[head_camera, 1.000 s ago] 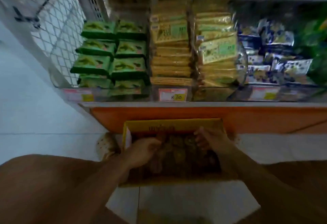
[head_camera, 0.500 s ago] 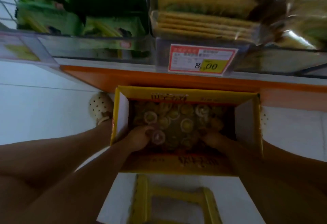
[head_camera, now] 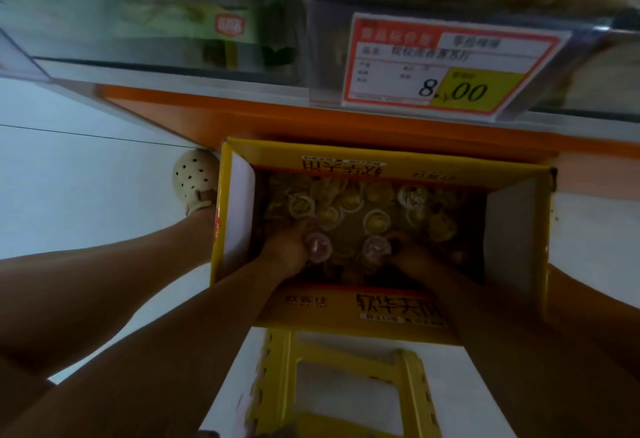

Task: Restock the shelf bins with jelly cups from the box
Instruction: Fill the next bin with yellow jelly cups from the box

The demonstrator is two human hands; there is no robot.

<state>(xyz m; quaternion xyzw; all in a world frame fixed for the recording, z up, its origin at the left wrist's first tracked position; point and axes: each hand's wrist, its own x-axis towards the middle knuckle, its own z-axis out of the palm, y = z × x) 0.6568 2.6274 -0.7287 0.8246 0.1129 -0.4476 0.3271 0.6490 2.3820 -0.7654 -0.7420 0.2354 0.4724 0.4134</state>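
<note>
A yellow cardboard box stands open on the floor below the shelf, filled with several small jelly cups, mostly yellow. Both my hands are down inside it. My left hand is closed around pinkish jelly cups near the box's left wall. My right hand grips another pinkish cup toward the middle; its fingers are dark and partly hidden. Clear shelf bins sit above, holding green packets.
A price tag reading 8.00 hangs on the bin front above the box. An orange shelf base runs behind the box. A yellow plastic stool stands under me. My foot in a cream clog rests left of the box.
The view has dropped and closed in on the box. Both hands have sunk deeper among the cups and closed on pinkish ones.
</note>
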